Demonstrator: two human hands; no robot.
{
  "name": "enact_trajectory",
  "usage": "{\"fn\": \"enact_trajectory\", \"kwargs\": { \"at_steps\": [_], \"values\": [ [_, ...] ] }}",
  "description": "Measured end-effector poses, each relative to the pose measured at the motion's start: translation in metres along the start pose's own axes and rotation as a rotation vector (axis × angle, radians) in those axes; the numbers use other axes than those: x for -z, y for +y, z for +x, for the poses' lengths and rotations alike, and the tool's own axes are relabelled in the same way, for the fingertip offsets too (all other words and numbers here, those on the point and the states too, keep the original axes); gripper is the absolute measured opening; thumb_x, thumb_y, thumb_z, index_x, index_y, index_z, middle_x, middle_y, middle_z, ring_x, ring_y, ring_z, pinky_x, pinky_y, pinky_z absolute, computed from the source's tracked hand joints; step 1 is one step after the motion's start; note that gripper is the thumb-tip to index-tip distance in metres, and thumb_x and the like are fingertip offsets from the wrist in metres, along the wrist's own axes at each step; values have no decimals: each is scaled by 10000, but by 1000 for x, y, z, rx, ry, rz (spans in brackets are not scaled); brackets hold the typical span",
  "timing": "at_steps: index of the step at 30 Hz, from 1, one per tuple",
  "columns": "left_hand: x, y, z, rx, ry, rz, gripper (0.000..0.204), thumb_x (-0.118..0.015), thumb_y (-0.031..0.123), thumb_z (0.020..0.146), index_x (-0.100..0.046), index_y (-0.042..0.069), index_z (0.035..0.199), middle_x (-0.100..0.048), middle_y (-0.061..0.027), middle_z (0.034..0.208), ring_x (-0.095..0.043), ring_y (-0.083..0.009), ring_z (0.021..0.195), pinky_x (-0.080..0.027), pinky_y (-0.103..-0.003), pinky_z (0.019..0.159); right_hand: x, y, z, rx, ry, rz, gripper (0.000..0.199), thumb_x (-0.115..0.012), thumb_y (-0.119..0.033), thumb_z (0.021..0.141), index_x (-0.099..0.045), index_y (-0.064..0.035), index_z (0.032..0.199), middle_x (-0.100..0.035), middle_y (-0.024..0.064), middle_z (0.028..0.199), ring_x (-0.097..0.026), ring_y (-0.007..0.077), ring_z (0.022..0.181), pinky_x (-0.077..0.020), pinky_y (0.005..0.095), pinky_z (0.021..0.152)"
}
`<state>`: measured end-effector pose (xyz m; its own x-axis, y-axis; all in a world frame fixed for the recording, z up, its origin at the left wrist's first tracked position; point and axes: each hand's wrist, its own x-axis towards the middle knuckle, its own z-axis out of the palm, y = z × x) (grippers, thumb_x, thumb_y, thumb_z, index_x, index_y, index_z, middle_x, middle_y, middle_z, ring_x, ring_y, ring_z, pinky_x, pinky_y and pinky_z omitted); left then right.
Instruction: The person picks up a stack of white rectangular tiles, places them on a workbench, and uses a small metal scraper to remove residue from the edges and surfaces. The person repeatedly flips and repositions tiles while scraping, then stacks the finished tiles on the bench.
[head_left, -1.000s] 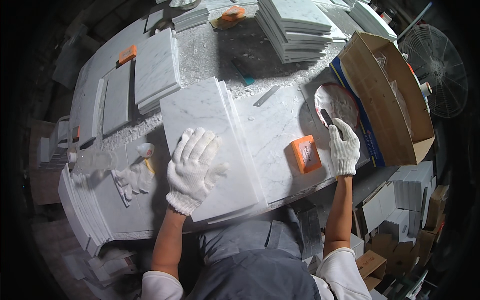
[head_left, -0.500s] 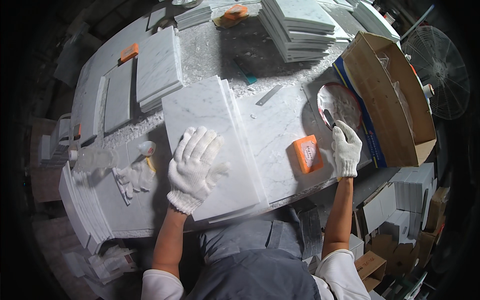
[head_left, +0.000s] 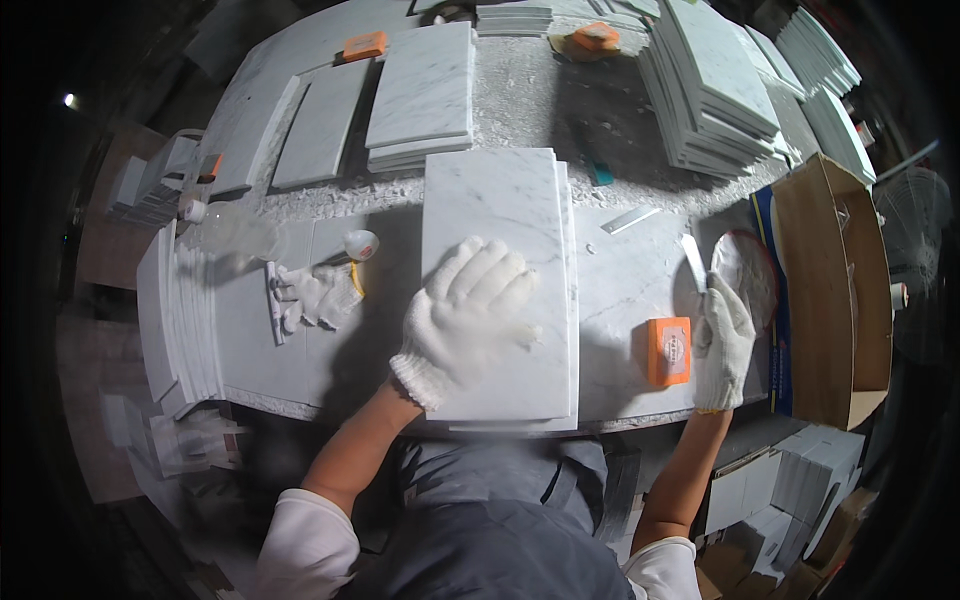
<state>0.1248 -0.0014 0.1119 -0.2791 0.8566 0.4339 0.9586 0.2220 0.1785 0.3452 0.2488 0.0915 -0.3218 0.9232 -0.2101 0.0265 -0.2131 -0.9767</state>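
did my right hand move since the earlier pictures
Yes: judged against the red-rimmed round dish, your right hand has shifted left and somewhat forward.

Left hand flat on marble, right hand holding a scraper

The gloved left hand (head_left: 470,315) lies spread on the top slab of a marble stack (head_left: 500,195) at the desk's (head_left: 515,90) near edge. The gloved right hand (head_left: 727,345) grips a scraper (head_left: 693,262), its pale blade pointing away from the person. Just left of that hand sits an orange block (head_left: 669,352); behind it is a red-rimmed dish (head_left: 742,234), near an open cardboard box (head_left: 818,290). A loose white glove (head_left: 322,295) lies left of the stack.
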Motion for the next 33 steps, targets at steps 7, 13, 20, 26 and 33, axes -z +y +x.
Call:
{"fn": "enact_trajectory", "kwargs": {
  "at_steps": [7,13,20,26,33],
  "values": [
    [7,5,-3,29,-63,-76,546,-610,494,914,-669,113,1300,-611,-90,1374,-503,-318,1351,-336,-477,1196,-103,-13,-8,-117,-325,-56,419,-731,-234,961,-674,11,1297,-650,3,798,-484,26,506,-341,182,403],
    [6,-2,1,-7,-20,-140,521,-698,463,884,-701,75,1232,-621,-108,1338,-538,-339,1311,-392,-514,1154,-152,-19,-3,-44,-440,-197,368,-719,-209,966,-696,-25,1283,-664,-3,825,-522,28,543,-375,189,426],
    [7,-3,4,17,-64,-153,506,-671,482,906,-713,65,1189,-636,-133,1296,-548,-318,1302,-391,-514,1157,-177,-12,-3,199,-453,-514,279,-674,-182,975,-718,-114,1242,-758,76,1098,-715,209,988,-546,338,852],
    [7,-5,4,8,-32,-157,502,-666,481,911,-716,57,1174,-645,-142,1255,-560,-333,1278,-405,-510,1144,-180,-4,1,683,-474,-635,252,-652,-182,959,-704,-117,1197,-719,134,1067,-688,341,951,-553,399,819],
    [9,-5,5,13,2,-216,472,-677,442,910,-713,46,1163,-646,-143,1234,-581,-340,1244,-436,-517,1118,-162,-11,-8,116,-476,-77,504,-667,-126,1007,-517,-42,1481,-683,48,968,-620,84,701,-485,186,587]
  ]
}}
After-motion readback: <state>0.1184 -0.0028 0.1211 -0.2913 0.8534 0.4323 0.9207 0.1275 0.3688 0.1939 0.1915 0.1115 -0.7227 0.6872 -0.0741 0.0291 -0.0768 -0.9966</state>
